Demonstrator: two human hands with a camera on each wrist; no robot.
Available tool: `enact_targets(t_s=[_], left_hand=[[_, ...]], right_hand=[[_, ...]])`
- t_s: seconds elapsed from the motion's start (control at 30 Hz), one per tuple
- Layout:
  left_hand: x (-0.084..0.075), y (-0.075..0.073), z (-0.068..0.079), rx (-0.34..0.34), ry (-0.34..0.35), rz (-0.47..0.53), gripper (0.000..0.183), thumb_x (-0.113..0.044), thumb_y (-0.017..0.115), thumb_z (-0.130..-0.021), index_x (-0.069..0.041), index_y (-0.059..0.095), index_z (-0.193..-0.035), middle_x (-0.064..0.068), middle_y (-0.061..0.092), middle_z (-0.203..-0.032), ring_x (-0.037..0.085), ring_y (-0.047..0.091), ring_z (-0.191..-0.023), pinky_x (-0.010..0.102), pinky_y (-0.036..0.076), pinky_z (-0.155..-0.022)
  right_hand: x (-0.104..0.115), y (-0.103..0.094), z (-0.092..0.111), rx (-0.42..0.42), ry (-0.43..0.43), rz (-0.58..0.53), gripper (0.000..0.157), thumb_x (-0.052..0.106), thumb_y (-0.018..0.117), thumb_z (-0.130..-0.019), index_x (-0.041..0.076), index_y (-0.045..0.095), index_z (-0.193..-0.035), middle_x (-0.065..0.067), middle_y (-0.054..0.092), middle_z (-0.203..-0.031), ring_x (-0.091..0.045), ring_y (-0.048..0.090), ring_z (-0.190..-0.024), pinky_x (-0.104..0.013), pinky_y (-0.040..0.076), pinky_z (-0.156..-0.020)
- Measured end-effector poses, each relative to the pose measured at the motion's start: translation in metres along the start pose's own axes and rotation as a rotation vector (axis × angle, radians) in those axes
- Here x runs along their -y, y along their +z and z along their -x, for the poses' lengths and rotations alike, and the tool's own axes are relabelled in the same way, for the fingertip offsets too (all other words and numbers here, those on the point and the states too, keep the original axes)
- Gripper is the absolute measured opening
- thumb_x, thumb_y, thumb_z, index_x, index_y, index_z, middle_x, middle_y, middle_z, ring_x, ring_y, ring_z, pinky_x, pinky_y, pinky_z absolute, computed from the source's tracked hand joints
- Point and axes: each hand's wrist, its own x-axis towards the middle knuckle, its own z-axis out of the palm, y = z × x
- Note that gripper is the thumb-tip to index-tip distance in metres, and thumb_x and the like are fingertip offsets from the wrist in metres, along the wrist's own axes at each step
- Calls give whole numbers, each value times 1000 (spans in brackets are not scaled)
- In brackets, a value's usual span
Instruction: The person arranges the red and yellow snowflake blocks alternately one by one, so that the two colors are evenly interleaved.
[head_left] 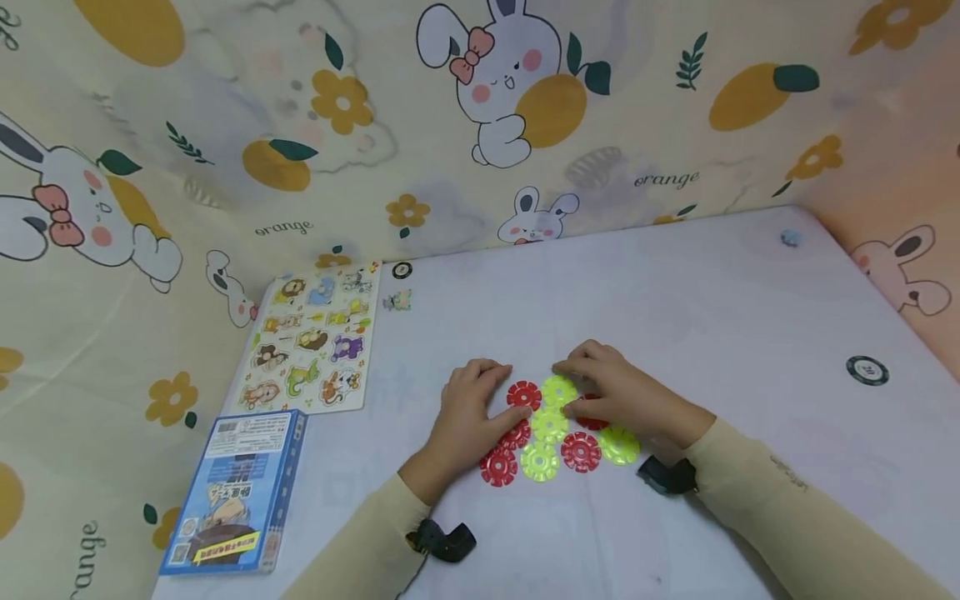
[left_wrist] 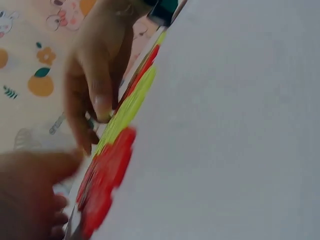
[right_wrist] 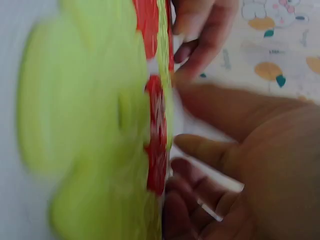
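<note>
Everywhere discs; box head-view only.

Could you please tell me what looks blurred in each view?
Head view: round, notched red plastic discs and yellow-green discs look fairly crisp; left wrist view: left hand blurred; right wrist view: right hand soft, nearest yellow-green disc heavily blurred.

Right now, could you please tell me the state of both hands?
Left hand: open, thumb at the red discs.
Right hand: open, thumb at the yellow-green discs.
</note>
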Motion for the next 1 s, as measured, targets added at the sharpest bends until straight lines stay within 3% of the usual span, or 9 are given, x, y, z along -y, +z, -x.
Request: enact_targets(t_s=[0.13, 0.23, 0.33, 0.47, 0.57, 0.7, 0.8, 0.9, 1.0], left_hand=[[-6, 1, -3, -21, -22, -29, 46, -48, 74, -80, -20, 64, -115, -5, 46, -116, 14, 38, -104, 41, 32, -86], [-10, 1, -6, -17, -55, 20, 40, -41, 78, -79, -20, 61, -109, -8, 50, -109, 13, 40, -100, 40, 32, -85], [-11, 1, -5, -31, -94, 123, 29, -33, 74, -85, -20, 59, -105, -11, 55, -99, 9, 47, -92, 35, 39, -81], [0, -9, -5, -130, -154, 292, 12, -24, 65, -92, -20, 60, -102, -11, 61, -86, 9, 56, -76, 28, 48, -64], [18, -25, -8, -232, -238, 331, 12, -21, 64, -93, -17, 59, -103, -7, 65, -84, 11, 58, -70, 31, 49, -58], [46, -43, -12, -400, -362, 234, 18, -16, 65, -91, -12, 58, -108, -3, 66, -84, 12, 60, -69, 32, 49, -59], [63, -48, -12, -492, -383, 120, 24, -12, 69, -88, -7, 59, -109, 2, 64, -91, 15, 59, -77, 32, 47, -67], [71, -48, -10, -484, -350, 28, 28, -11, 69, -86, -5, 61, -112, 6, 59, -105, 19, 54, -91, 32, 45, -76], [71, -46, -5, -381, -283, -95, 33, -12, 64, -89, -4, 62, -121, 8, 55, -123, 24, 48, -106, 38, 40, -85]], right_hand=[[0, 6, -3, -34, 23, 18, 44, 29, 78, -81, 15, 62, -119, 2, 49, -110, -17, 42, -101, -32, 48, -80], [3, 6, -4, -33, 71, -44, 43, 25, 80, -79, 15, 58, -115, 2, 53, -106, -17, 46, -96, -31, 48, -78], [6, 4, -3, -11, 120, -135, 40, 21, 78, -82, 18, 55, -115, 3, 57, -99, -18, 52, -88, -30, 51, -72], [10, -3, -5, 10, 109, -197, 26, 19, 69, -90, 21, 59, -114, 3, 60, -92, -18, 56, -81, -31, 52, -68], [17, -10, -13, 14, 84, -213, 20, 18, 67, -92, 21, 63, -111, 2, 60, -91, -18, 57, -78, -32, 53, -66], [27, -13, -32, 35, 128, -246, 16, 20, 66, -92, 20, 63, -108, -3, 59, -90, -22, 61, -71, -34, 54, -59], [31, -11, -49, 45, 183, -277, 14, 20, 65, -93, 19, 62, -106, -6, 59, -90, -24, 63, -68, -34, 54, -59], [31, -6, -66, 38, 234, -322, 15, 18, 65, -93, 16, 61, -107, -9, 59, -91, -24, 65, -69, -34, 53, -63], [31, -1, -80, 14, 273, -364, 19, 13, 64, -93, 15, 60, -111, -9, 59, -93, -22, 66, -74, -33, 54, -70]])
